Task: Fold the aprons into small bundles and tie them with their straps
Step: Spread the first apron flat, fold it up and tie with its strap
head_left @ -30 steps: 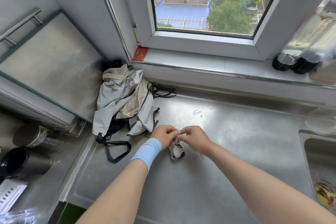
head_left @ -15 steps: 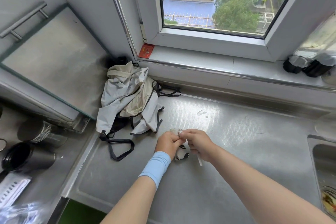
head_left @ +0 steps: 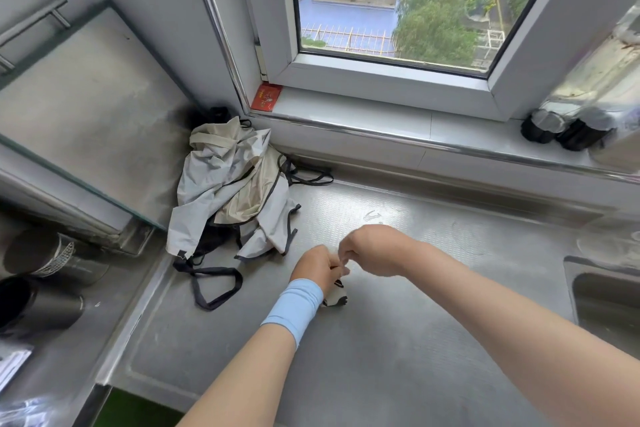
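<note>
Mostly hidden bundle, axis unclear; left hand and right hand fingers tight on its strap.

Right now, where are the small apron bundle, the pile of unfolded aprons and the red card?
small apron bundle [head_left: 334, 298]: head view, white lower end
pile of unfolded aprons [head_left: 221, 182]: head view, grey middle cloth
red card [head_left: 266, 98]: head view, its centre

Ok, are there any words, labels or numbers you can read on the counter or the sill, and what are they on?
Nothing is legible.
Red card in the sill corner: gold print, too blurred to read.
White paper at the left edge: dark lines, too small to read.
Apron bundle: no text shows.
</note>
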Available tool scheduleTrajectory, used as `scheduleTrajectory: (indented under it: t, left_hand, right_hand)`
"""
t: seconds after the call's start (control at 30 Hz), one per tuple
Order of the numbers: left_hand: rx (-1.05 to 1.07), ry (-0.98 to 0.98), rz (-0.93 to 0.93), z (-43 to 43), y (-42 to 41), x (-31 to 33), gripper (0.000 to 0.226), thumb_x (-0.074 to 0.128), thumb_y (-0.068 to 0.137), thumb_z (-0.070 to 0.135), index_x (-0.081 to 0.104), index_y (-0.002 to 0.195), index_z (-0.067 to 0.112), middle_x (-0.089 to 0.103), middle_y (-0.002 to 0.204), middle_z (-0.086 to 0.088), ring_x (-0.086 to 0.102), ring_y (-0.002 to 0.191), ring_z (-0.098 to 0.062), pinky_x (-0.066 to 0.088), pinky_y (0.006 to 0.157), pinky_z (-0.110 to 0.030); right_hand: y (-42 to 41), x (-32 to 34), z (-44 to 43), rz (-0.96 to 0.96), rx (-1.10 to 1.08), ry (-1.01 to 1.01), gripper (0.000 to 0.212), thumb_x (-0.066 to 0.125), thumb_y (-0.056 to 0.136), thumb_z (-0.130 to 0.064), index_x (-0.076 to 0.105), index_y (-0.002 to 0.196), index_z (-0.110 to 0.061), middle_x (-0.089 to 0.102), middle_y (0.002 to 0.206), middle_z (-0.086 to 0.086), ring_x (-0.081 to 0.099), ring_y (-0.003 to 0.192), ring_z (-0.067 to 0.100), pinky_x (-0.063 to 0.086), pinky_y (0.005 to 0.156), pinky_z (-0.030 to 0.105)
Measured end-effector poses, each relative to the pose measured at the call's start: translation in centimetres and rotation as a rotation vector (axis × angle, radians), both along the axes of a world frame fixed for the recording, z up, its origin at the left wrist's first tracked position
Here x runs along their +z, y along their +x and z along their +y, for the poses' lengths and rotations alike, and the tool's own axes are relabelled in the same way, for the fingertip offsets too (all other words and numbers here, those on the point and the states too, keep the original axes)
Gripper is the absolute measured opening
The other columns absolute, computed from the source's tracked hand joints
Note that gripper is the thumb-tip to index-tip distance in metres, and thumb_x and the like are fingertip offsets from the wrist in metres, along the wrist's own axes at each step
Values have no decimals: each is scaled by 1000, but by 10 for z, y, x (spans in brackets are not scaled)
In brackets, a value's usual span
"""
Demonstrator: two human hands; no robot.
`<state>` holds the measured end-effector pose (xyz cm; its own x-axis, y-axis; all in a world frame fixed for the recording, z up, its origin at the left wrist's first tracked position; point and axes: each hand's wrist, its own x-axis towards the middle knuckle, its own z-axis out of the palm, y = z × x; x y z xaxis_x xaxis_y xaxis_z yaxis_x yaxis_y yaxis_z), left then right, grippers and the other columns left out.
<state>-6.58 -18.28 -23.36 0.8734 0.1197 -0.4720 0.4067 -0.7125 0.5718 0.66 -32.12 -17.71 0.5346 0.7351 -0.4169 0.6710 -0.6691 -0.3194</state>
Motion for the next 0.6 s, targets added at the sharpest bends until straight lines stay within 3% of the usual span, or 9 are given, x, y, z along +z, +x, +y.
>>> scheduleTrajectory:
  t: [0.1,0.17,0.23,0.3,0.47,0.6]
  left_hand:
    - [-66,-82,-45,3,-10,-4,21,72,81,30,72,92,11,66,91,-1,61,86,-18,45,75,-22]
    - [-88,-136,-135,7,-22,-11,19,73,83,28,75,87,10,57,83,3,56,82,-13,37,70,-13]
    - [51,-179,-193,10,-30,-17,20,75,81,30,75,78,10,51,73,3,51,71,-10,35,64,-12]
    - [203,-213,-224,12,-34,-24,17,76,80,30,76,76,13,53,68,6,52,66,-9,40,64,-16]
    - [373,-400,-113,4,-37,-26,25,68,70,43,72,78,20,67,67,0,59,62,-14,57,74,-40]
    - [239,-397,22,12,-35,-16,18,58,90,21,62,87,3,64,66,-2,60,60,-13,57,75,-35]
  right_hand:
    - [5,-9,7,0,-125,181,15,63,88,-17,76,92,-23,73,87,-6,62,77,15,47,67,28]
    - [4,-21,3,148,-344,274,7,73,80,-18,76,79,-24,74,77,-9,66,73,9,52,67,28]
    - [-1,-35,-7,284,-528,276,8,78,75,-22,74,69,-23,71,68,-11,64,66,4,50,61,25]
    - [-11,-46,-13,344,-560,252,14,81,73,-27,72,67,-19,68,66,-12,57,60,1,44,56,21]
    - [-42,-50,-13,475,-543,280,9,78,68,-23,70,64,-21,67,63,-11,55,58,0,46,58,22]
    - [-53,-54,-10,359,-654,374,5,74,76,-24,71,73,-23,69,70,-10,59,64,1,52,68,28]
